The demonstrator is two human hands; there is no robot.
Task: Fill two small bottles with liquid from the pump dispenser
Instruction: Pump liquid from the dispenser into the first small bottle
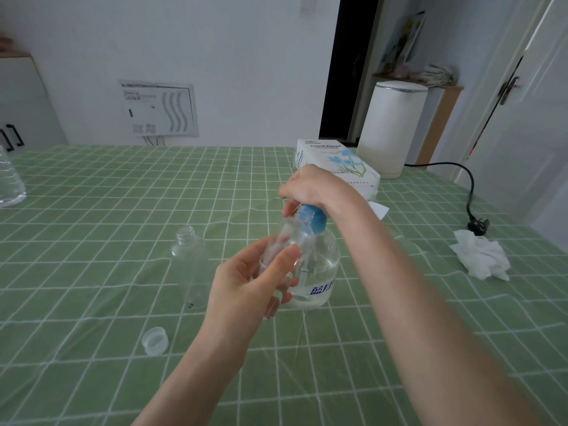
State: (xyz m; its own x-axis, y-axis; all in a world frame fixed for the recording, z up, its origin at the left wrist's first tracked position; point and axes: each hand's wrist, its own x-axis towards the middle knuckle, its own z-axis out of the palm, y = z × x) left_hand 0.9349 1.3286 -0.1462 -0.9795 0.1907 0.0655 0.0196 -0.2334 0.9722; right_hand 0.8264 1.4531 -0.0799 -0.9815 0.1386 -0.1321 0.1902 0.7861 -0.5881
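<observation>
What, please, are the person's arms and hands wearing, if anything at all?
The left forearm and right forearm are bare as far as the picture shows, with no sleeves in view. The left hand and right hand have no gloves, and no watch, bracelet or ring shows.

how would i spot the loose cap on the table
On the green checked tablecloth, find the open clear bottle standing left of the left hand. The cap lies nearer the camera than it: small, squat, whitish, the only loose lid.
</observation>
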